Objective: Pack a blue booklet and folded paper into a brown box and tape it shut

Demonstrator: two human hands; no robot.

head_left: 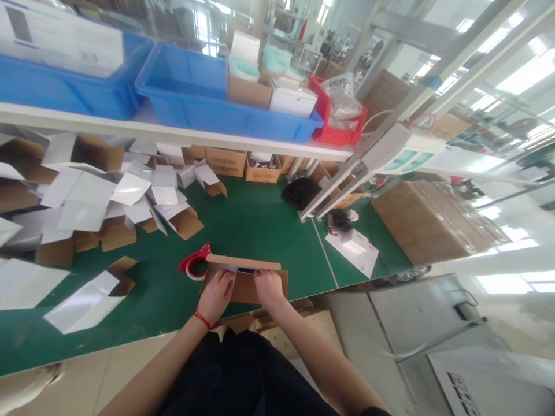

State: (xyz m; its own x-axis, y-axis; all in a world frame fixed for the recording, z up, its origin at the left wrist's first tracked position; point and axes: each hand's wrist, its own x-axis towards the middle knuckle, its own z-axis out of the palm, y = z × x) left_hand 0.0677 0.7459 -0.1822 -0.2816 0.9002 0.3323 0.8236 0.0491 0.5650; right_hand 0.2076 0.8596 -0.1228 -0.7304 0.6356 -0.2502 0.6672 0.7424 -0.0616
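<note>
Both hands work on a small brown cardboard box [245, 282] at the near edge of the green table [251, 225]. Left hand [215, 297] lies on the box's left part, fingers spread flat over the top and pressing down, not clenched; a red cord sits at that wrist. Right hand [267, 287] is on the box's right part, fingers curled over the folded panel, pinching or pressing it; a full grip can't be told from this angle. One long flap [244, 263] stands open just beyond the fingertips of both hands.

Red tape dispenser [195, 263] lies just beyond and left of the left hand, touching or nearly touching the box's far-left corner. Further left of the left hand, a loose heap of white-and-brown folded cartons [108, 196], some open. One flat white carton [87, 300] lies left of the left wrist. Well beyond both hands, a shelf with blue bins [217, 110]. Right of the right hand, past the table seam, a white carton [353, 249] and a large brown case [429, 222].

Risks, as a judgement: the box sits close to the table's near edge, so an uneven push could slide it off toward the lap. The open flap may spring back if pressure eases. The dispenser's blade is near the left fingers; a blind reach could nick them.
</note>
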